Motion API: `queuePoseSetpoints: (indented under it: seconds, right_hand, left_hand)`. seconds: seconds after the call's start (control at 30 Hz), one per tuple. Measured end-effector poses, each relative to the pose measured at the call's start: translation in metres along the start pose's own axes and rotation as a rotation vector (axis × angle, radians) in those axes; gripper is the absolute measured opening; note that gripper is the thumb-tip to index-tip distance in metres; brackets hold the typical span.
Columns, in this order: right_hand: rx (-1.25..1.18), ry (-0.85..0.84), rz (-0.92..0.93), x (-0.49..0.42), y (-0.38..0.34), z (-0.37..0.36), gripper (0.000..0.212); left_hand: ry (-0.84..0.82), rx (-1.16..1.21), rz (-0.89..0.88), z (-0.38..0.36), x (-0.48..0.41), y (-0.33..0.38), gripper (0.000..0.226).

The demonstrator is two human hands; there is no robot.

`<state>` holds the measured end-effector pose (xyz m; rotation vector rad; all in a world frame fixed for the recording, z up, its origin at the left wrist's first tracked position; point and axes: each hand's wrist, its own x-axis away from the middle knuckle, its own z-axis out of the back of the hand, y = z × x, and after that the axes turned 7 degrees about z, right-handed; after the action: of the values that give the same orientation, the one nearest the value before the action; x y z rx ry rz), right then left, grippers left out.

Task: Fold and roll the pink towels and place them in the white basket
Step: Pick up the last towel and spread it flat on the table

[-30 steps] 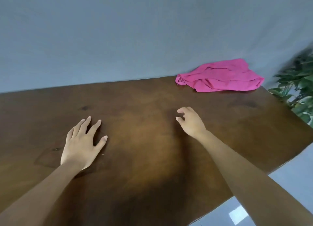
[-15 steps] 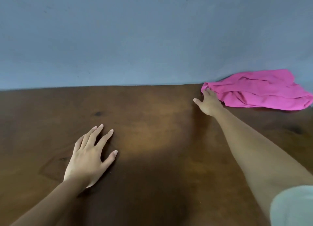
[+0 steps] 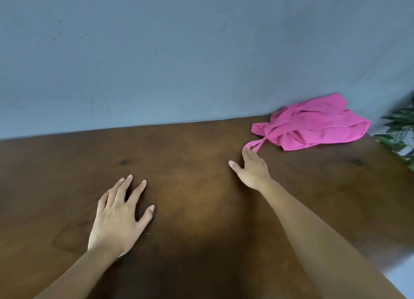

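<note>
A crumpled pink towel [image 3: 313, 126] lies at the far right of the brown wooden table [image 3: 190, 164], against the grey wall. One corner of it is drawn out into a thin strand toward me. My right hand [image 3: 252, 168] pinches that corner with its fingertips, thumb spread to the left. My left hand [image 3: 118, 218] rests flat on the table at the near left, fingers spread, holding nothing. No white basket is in view.
A grey wall [image 3: 179, 52] rises directly behind the table's far edge. A green leafy plant [image 3: 401, 132] stands past the table's right end. The table's right edge runs diagonally toward the lower right corner.
My right hand reached the towel, took hold of its near corner, and has drawn it back toward me, stretching the corner out. My left hand stayed flat on the table.
</note>
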<state>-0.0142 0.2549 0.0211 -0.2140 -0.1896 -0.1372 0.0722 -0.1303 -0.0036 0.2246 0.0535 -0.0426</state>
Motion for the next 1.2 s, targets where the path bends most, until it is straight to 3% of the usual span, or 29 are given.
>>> queuePoseSetpoints:
  seconds: [0.63, 0.97, 1.1, 1.2]
  right_hand:
    - [-0.021, 0.058, 0.096, 0.259, -0.154, -0.080, 0.078]
    - [0.040, 0.105, 0.106, 0.302, -0.174, -0.089, 0.071]
    - [0.020, 0.158, 0.106, 0.303, -0.149, -0.076, 0.066]
    - [0.023, 0.189, 0.080, 0.303, -0.124, -0.063, 0.068]
  left_hand:
    - [0.005, 0.015, -0.068, -0.002, 0.000, 0.000, 0.067]
    - [-0.105, 0.011, -0.087, 0.000, -0.002, -0.004, 0.067]
    - [-0.026, 0.160, -0.130, 0.016, 0.003, 0.021, 0.044]
    - [-0.078, 0.342, -0.225, 0.024, 0.017, 0.057, 0.026]
